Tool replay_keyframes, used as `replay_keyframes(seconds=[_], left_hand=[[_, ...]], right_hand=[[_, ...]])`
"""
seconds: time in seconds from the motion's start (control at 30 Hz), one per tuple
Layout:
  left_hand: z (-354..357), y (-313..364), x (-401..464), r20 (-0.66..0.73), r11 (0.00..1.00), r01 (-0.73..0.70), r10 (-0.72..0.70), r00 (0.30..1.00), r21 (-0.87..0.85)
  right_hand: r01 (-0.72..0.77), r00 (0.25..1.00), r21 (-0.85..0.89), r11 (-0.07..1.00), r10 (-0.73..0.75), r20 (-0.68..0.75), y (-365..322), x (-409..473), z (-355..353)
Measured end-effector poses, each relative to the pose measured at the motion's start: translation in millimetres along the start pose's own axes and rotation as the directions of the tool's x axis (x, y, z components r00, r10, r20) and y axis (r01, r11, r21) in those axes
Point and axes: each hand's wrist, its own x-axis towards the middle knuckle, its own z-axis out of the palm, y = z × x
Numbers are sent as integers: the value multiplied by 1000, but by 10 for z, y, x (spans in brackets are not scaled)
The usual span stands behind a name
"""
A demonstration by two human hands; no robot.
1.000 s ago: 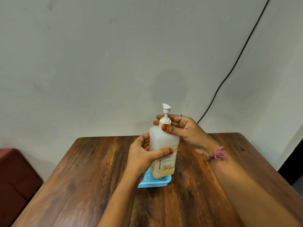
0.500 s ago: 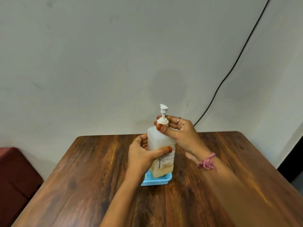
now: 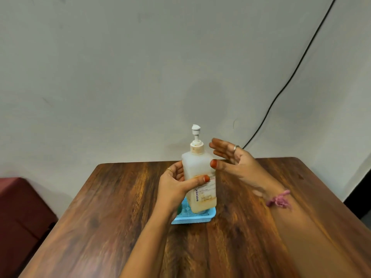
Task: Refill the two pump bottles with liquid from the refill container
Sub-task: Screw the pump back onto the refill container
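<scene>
Left hand [image 3: 174,185] grips pump bottle [image 3: 199,177] over blue tray [image 3: 192,218]; right hand [image 3: 234,159] spread, released.

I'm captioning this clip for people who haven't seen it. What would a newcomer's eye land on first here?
First, the tall translucent pump bottle at mid-table, with a little amber liquid at its bottom, gripped by the left hand over a small blue tray. Next, the right hand, open beside the bottle's neck with orange-painted nails. Then the black cable slanting across the pale wall behind.
</scene>
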Motion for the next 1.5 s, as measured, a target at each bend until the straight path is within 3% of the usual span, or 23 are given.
replay_keyframes(seconds=[0.2,0.43,0.63,0.8,1.1,1.23,1.5], left_hand=[[-125,31,108,50,1000,-8,9,999,-25],[-10,48,272,121,997,-80,78,990,13],[264,-253,300,266,998,-48,36,963,38],[773,-375,480,360,995,-57,24,932,81],[2048,-620,999,379,963,-160,68,923,217],[2752,-898,1272,358,967,-105,16,934,231],[3996,-1373,1749,344,978,69,-134,929,195]], right_hand=[[-152,987,1,988,152,58,125,22,39],[-116,992,32,993,117,-43,91,31,37],[-187,973,-22,982,182,-138,355,-222,-191],[-212,958,-70,975,193,-213,448,-300,-689],[-227,947,-192,955,170,-274,820,-228,-2038],[-273,943,-327,905,183,-279,1145,-164,-2795],[-334,902,-408,850,163,-399,1674,-57,-3868]])
